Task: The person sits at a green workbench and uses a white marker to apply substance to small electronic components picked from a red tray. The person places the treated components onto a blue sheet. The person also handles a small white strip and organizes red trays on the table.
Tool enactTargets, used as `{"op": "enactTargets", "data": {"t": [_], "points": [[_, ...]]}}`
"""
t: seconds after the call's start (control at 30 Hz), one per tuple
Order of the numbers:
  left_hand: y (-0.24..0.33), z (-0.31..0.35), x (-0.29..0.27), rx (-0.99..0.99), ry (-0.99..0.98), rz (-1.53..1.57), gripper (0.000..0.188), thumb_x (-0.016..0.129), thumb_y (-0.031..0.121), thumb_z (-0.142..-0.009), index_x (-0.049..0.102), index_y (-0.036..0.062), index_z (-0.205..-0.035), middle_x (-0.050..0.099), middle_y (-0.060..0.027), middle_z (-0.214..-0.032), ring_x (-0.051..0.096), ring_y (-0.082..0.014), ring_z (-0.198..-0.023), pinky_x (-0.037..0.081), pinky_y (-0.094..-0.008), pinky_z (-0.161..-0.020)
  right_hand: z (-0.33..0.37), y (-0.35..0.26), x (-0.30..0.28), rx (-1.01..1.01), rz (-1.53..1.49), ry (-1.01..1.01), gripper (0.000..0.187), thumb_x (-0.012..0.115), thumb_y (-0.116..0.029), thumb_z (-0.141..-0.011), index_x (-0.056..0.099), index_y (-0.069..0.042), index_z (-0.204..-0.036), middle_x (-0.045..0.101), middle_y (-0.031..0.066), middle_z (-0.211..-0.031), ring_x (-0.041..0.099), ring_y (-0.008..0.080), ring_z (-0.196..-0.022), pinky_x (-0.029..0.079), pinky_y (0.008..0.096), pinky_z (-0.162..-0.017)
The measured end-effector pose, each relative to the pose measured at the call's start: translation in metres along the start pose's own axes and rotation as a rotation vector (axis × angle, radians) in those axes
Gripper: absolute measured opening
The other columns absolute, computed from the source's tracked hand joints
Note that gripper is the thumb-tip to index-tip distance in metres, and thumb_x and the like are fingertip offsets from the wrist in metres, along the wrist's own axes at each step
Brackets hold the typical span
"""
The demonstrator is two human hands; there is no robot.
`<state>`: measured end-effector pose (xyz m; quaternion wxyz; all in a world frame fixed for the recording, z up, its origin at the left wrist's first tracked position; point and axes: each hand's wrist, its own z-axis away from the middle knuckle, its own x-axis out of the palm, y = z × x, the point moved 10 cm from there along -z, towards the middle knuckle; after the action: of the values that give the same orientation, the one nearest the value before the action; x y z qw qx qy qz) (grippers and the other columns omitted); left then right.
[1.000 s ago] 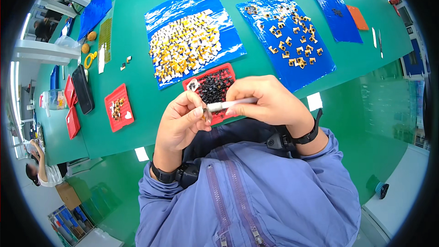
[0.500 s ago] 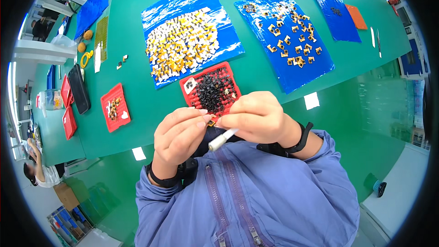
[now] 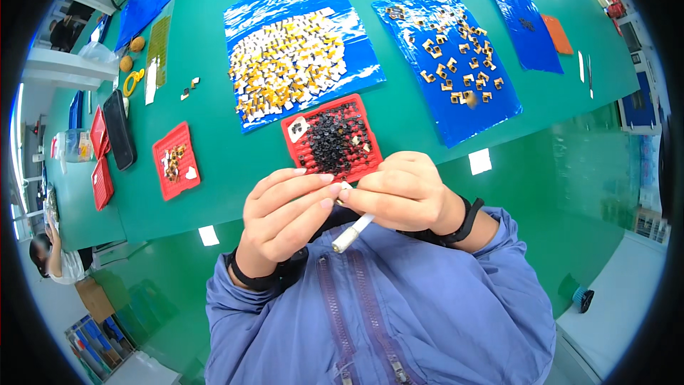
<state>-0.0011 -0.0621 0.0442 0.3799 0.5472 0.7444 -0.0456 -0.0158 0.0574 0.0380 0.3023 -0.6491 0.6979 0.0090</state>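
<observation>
Left hand and right hand pinch a small part near the red tray's front edge; the right grip also holds a white stick.

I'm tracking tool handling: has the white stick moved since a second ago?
Yes: against the nearest red tray, the white stick has moved toward the purple jacket, past the tray's near edge.

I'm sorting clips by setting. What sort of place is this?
Probably a small-parts assembly workshop: blue sheets spread with many small pieces lie on a long green table, a red tray holds tiny black parts, and the right hand holds a white pen-like tool.
</observation>
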Motion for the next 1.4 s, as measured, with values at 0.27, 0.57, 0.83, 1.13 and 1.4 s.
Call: {"op": "enactTargets", "data": {"t": [0.27, 0.57, 0.83, 1.13, 1.4], "points": [[-0.119, 0.05, -0.089, -0.657, 0.027, -0.664, 0.02, 0.071, 0.01, -0.077, 0.064, 0.0032, -0.094, 0.062, -0.0118, -0.098, 0.059, -0.0281, -0.092, 0.047, -0.0363, -0.08, 0.023, 0.04, -0.076, 0.32, 0.482, 0.106, 0.018, 0.075, 0.002, -0.067, 0.067, -0.003, -0.082, 0.065, 0.0073, -0.074, 0.063, 0.0203, -0.064, 0.049, 0.0304, -0.054], [-0.165, 0.113, -0.132, -0.761, 0.061, -0.614, 0.008, 0.067, 0.004, -0.08, 0.06, 0.0008, -0.084, 0.058, -0.011, -0.085, 0.057, -0.0252, -0.082, 0.045, -0.0341, -0.076, 0.064, 0.074, -0.16, 0.6, 0.771, 0.184, 0.02, 0.071, 0.001, -0.069, 0.068, -0.004, -0.088, 0.066, 0.0092, -0.081, 0.065, 0.0208, -0.072, 0.051, 0.0296, -0.061], [-0.175, 0.13, -0.134, -0.919, 0.139, -0.51, 0.008, 0.058, 0.008, -0.09, 0.056, -0.0002, -0.091, 0.056, -0.0082, -0.081, 0.054, -0.0147, -0.074, 0.045, -0.0274, -0.07, 0.081, 0.088, -0.164, 0.607, 0.741, 0.129, 0.02, 0.071, 0.002, -0.068, 0.068, -0.004, -0.086, 0.065, 0.0079, -0.077, 0.065, 0.0222, -0.066, 0.051, 0.0303, -0.058], [-0.172, 0.143, -0.15, -1.008, 0.305, -0.221, 0.018, 0.057, 0.01, -0.093, 0.061, -0.0027, -0.106, 0.062, -0.0032, -0.088, 0.053, -0.0075, -0.075, 0.043, -0.0212, -0.068, 0.08, 0.1, -0.149, 0.561, 0.792, 0.032, 0.015, 0.07, -0.003, -0.07, 0.067, -0.006, -0.084, 0.064, 0.0045, -0.077, 0.063, 0.0221, -0.065, 0.05, 0.0311, -0.056], [-0.138, 0.106, -0.14, -0.842, 0.264, -0.078, 0.014, 0.056, 0.004, -0.092, 0.06, -0.0044, -0.102, 0.061, -0.0055, -0.089, 0.055, -0.0093, -0.079, 0.044, -0.0216, -0.071, 0.088, 0.109, -0.15, 0.718, 0.66, 0.028, 0.013, 0.07, -0.004, -0.072, 0.068, -0.006, -0.086, 0.064, 0.0055, -0.078, 0.062, 0.0213, -0.066, 0.05, 0.0306, -0.057]]}}
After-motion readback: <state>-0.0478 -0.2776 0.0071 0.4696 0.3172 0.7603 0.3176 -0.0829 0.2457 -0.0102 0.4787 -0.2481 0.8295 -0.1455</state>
